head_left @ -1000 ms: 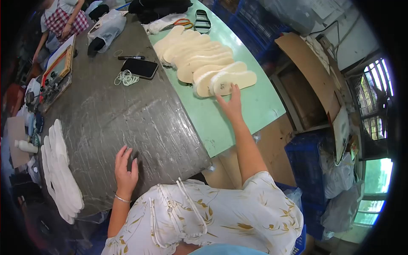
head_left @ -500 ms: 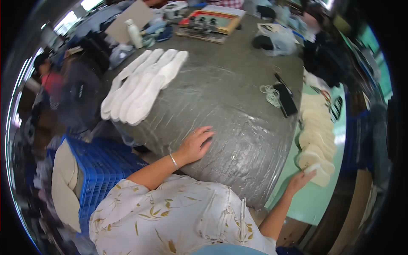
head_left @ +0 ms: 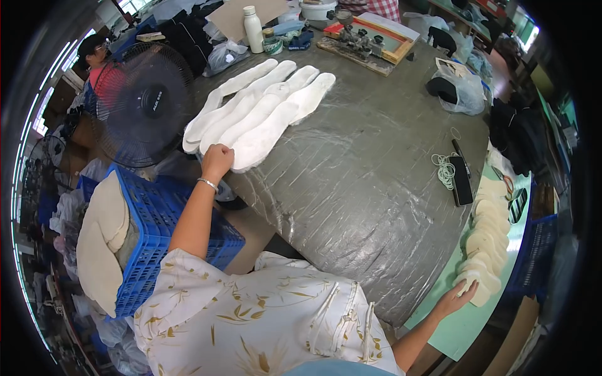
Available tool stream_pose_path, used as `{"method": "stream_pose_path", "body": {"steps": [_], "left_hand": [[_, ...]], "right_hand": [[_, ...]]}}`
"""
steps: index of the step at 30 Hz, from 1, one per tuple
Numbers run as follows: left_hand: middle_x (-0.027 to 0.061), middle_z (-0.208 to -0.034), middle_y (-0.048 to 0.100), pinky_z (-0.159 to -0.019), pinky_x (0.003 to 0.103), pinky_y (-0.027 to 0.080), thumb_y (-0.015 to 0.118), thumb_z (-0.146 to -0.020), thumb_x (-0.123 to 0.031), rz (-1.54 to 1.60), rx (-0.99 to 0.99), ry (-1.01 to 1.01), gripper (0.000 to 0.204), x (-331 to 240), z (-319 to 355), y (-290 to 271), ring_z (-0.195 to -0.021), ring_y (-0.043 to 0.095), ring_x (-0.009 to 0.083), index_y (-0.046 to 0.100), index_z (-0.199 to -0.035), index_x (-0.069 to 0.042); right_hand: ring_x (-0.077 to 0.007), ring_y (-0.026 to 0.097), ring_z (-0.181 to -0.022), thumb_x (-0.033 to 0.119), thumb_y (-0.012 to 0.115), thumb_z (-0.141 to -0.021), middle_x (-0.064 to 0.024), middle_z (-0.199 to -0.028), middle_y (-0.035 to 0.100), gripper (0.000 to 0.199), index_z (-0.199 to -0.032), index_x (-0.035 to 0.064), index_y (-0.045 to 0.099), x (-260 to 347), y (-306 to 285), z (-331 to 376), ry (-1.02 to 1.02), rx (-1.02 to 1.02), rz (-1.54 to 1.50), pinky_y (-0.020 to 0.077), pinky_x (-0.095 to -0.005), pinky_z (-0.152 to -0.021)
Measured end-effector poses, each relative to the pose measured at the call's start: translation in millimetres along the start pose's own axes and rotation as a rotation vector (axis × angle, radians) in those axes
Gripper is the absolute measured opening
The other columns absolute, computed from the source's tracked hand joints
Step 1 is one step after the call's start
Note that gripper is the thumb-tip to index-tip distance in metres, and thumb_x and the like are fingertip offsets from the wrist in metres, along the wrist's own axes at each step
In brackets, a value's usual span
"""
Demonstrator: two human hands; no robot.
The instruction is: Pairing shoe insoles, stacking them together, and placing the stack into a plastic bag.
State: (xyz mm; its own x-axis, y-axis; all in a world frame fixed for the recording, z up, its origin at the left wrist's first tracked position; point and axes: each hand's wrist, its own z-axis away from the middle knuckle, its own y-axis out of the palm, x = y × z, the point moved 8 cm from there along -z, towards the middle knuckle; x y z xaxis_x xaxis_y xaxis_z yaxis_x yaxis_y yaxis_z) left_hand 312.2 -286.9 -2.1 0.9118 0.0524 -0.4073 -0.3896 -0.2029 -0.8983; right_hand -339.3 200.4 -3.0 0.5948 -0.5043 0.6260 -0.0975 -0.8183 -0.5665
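Note:
White shoe insoles [head_left: 263, 122] lie side by side in overlapping rows on the table's left part. At their near ends is my left hand [head_left: 217, 160], its fingers curled together at an insole's end; the fingertips are partly hidden. Far to the right, a line of overlapping cream, rounded insole-like pads [head_left: 486, 241] rests on a pale green board [head_left: 456, 332]. My right hand [head_left: 456, 299] is at the near end of that line, thumb and fingers around the edge of the nearest pad.
A blue crate [head_left: 141, 250] with large cream sheets [head_left: 100, 244] stands left, below a black fan [head_left: 147, 103]. On the grey table [head_left: 357, 182] are a phone [head_left: 461, 180], pale cord [head_left: 444, 170], a white bottle [head_left: 253, 30] and a wooden frame [head_left: 392, 47]. Another person [head_left: 100, 62] sits far left.
My left hand has gone from the table's near middle to the insoles at the left, its fingers closing. My right hand stays at the pads. The view has shifted.

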Motion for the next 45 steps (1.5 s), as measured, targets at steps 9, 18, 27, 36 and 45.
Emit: {"method": "stream_pose_path", "body": {"steps": [9, 18, 27, 36, 45], "left_hand": [[0.0069, -0.069, 0.065, -0.048, 0.026, 0.047, 0.069, -0.079, -0.016, 0.574, 0.352, -0.178, 0.019, -19, -12, -2, -0.060, 0.062, 0.0118, 0.068, -0.080, 0.004], [0.0023, -0.074, 0.062, -0.049, 0.020, 0.046, 0.068, -0.085, -0.016, 1.115, 0.593, -0.352, 0.016, -34, -9, 24, -0.061, 0.059, 0.0086, 0.063, -0.089, -0.002], [0.0134, -0.088, 0.065, -0.075, 0.041, 0.046, 0.067, -0.080, -0.010, 0.263, -0.102, 0.576, 0.015, -53, 9, -6, -0.085, 0.061, 0.0317, 0.066, -0.094, -0.003], [0.0128, -0.091, 0.062, -0.072, 0.042, 0.045, 0.067, -0.080, -0.012, 0.077, -0.015, 0.601, 0.024, -54, 9, 10, -0.081, 0.061, 0.0310, 0.062, -0.103, -0.004], [0.0075, -0.099, 0.059, -0.079, 0.039, 0.042, 0.069, -0.077, -0.013, -0.164, -0.025, 0.708, 0.032, -88, 24, 12, -0.096, 0.055, 0.0267, 0.061, -0.107, -0.004]], "right_hand": [[-0.0261, 0.064, -0.085, 0.007, 0.071, -0.080, -0.0136, -0.094, 0.065, 0.028, -0.107, 0.0035, 0.065, 314, 150, 94, -0.410, 0.747, -0.537, 0.0520, -0.0332, -0.076], [-0.0338, 0.066, -0.080, 0.024, 0.071, -0.081, -0.0131, -0.090, 0.066, 0.024, -0.095, 0.0054, 0.063, 524, 277, 215, -0.787, 0.961, -0.468, 0.0524, -0.0428, -0.067], [-0.0373, 0.067, -0.075, 0.022, 0.066, -0.084, -0.0208, -0.080, 0.068, 0.023, -0.088, -0.0004, 0.072, 538, 335, 135, -0.431, 0.937, -0.602, 0.0530, -0.0421, -0.070], [-0.0339, 0.067, -0.078, 0.018, 0.068, -0.083, -0.0143, -0.084, 0.069, 0.020, -0.099, 0.0067, 0.069, 607, 315, 30, -0.709, 0.501, -0.450, 0.0520, -0.0423, -0.072], [-0.0309, 0.068, -0.078, 0.018, 0.070, -0.083, -0.0120, -0.082, 0.071, 0.027, -0.107, 0.0055, 0.063, 618, 321, 40, -0.686, 0.650, -0.491, 0.0524, -0.0408, -0.071]]}}
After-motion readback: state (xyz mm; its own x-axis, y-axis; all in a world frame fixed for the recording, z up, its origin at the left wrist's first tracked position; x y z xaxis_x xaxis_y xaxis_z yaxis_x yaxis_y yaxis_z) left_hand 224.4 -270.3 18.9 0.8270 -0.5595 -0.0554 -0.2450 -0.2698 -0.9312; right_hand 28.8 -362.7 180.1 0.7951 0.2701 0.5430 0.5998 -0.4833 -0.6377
